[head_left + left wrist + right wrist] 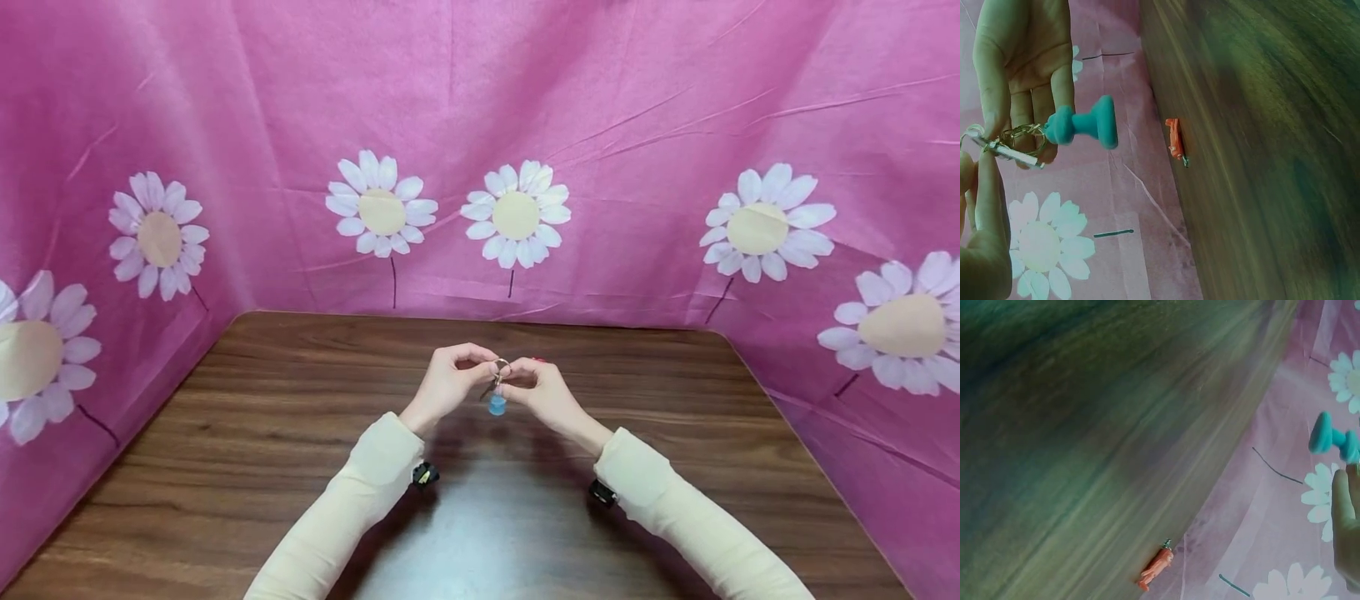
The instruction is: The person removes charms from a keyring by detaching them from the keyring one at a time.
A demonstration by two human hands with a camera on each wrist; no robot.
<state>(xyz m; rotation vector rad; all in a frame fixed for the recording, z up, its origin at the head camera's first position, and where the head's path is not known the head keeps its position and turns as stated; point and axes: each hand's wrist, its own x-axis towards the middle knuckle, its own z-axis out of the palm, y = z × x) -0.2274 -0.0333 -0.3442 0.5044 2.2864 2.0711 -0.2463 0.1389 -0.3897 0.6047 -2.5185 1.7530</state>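
Observation:
Both hands meet above the table at a gold key ring (503, 364). My left hand (448, 382) pinches it from the left side. From the right, my right hand (546, 392) pinches the same ring between thumb and fingers. A blue-green, dumbbell-shaped charm (1088, 125) dangles from the ring, clear of the tabletop. A narrow silver metal piece (1016, 155) shows beside the ring in the left wrist view; its exact kind is hard to tell. The right wrist view catches only the charm (1330, 436) and part of my right hand (1347, 531).
On the brown wooden table (300, 392) lies a small orange-red object (1175, 139) with a metallic end, near the back edge and mostly hidden behind my right hand in the head view. A pink curtain (637, 108) with white daisies surrounds the table's back and sides.

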